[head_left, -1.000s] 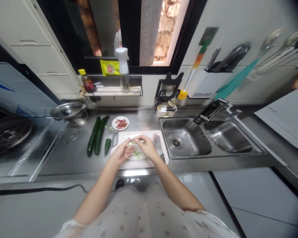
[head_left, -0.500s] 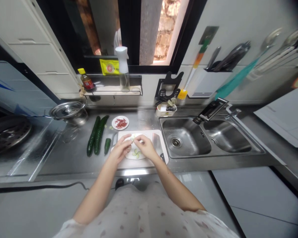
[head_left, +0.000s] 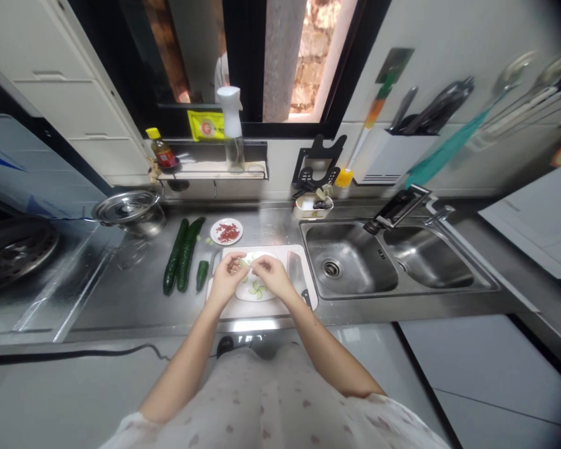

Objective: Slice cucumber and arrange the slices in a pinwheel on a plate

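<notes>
- Stainless-steel desk (head_left: 103, 302) carried two dark green cucumbers (head_left: 186, 255), a short cut piece (head_left: 202, 275) beside them, and a small dish (head_left: 214, 232) of red bits (head_left: 227, 233).
- Further left stood a lidded pot (head_left: 143, 218); to the right was the sink (head_left: 350, 249).
- A knife (head_left: 296, 269) lay at the right side of the white cutting board (head_left: 236, 310).
- On the board, a white plate (head_left: 245, 296) bore pale slices (head_left: 257, 289) with green edges, fanned like a pinwheel; hands partly hid others farther back.
- Left hand (head_left: 229, 274) and right hand (head_left: 270, 274) had fingertips close together above the plate; whether either grip grasped a slice, I could not tell.
</notes>
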Demonstrator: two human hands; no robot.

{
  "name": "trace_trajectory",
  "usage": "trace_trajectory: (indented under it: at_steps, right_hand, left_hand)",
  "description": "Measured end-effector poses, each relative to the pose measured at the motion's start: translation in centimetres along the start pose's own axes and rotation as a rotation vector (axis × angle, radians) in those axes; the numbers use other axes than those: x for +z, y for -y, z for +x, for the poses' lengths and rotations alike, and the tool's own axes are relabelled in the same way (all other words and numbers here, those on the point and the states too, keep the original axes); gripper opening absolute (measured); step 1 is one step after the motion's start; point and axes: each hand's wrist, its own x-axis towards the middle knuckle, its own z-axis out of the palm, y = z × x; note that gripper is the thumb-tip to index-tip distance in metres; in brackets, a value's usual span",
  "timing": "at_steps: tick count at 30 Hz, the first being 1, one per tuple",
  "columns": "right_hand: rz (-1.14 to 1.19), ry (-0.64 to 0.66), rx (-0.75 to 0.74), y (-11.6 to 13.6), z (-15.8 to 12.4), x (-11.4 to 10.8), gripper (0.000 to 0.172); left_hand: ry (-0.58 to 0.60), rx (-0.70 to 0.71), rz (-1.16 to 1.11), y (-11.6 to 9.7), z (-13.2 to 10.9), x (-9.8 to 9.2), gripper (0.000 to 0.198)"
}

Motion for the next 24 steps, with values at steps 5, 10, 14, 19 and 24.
trace_trajectory:
  at_steps: [5,10,14,19,24]
  right_hand:
    - [0.060,0.031,0.104,-0.4,0.1,0.2,0.011]
    - [0.011,0.039,0.073,-1.5,0.6,0.2,0.015]
    - [-0.148,0.055,-0.002,-2.7,1.4,0.1,0.011]
    - [-0.419,0.087,-0.032,-4.3,2.4,0.3,0.012]
    - [-0.649,0.112,0.010,-5.6,3.2,1.1,0.010]
  left_hand:
    - [-0.046,0.026,0.081,0.2,-0.2,0.2,0.031]
    - [-0.063,0.031,0.115,1.3,0.0,0.0,0.031]
    - [-0.080,-0.010,0.131,3.1,0.7,-0.5,0.026]
    - [-0.064,-0.061,0.212,6.1,1.6,-1.2,0.020]
    - [-0.046,-0.086,0.337,8.7,2.5,-1.7,0.019]
